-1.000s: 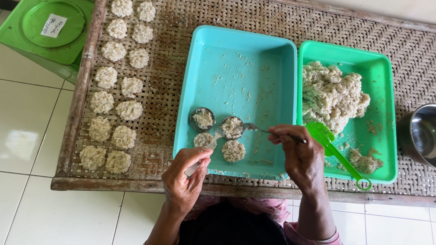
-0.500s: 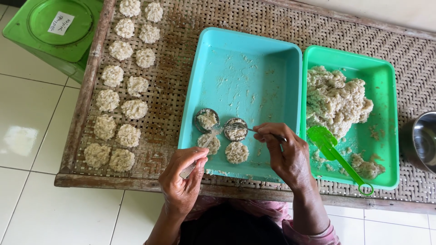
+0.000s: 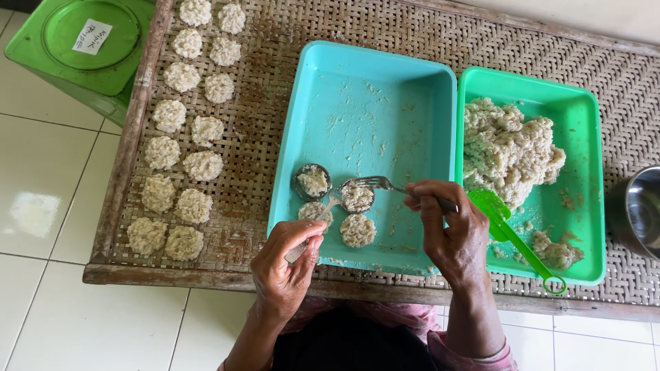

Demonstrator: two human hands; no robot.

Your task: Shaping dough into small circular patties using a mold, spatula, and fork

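My right hand (image 3: 454, 233) holds a metal fork (image 3: 375, 183) with its tines over a small round metal mould (image 3: 357, 198) filled with pale rice mixture in the turquoise tray (image 3: 375, 82). My left hand (image 3: 285, 264) grips a thin metal utensil (image 3: 313, 230) at the tray's near edge, its tip by a rice patty (image 3: 315, 211). A second filled mould (image 3: 313, 182) and another patty (image 3: 358, 230) lie beside them.
A green tray (image 3: 584, 137) on the right holds a heap of rice mixture (image 3: 509, 148) and a green plastic spoon (image 3: 515, 237). Several patties (image 3: 182, 158) lie in two rows on the woven bamboo rack (image 3: 254, 158). A steel bowl (image 3: 639, 209) sits far right, a green bin (image 3: 86, 41) far left.
My right hand has stayed over the tray with the fork at the filled mould. My left hand has risen slightly toward the tray's near edge.
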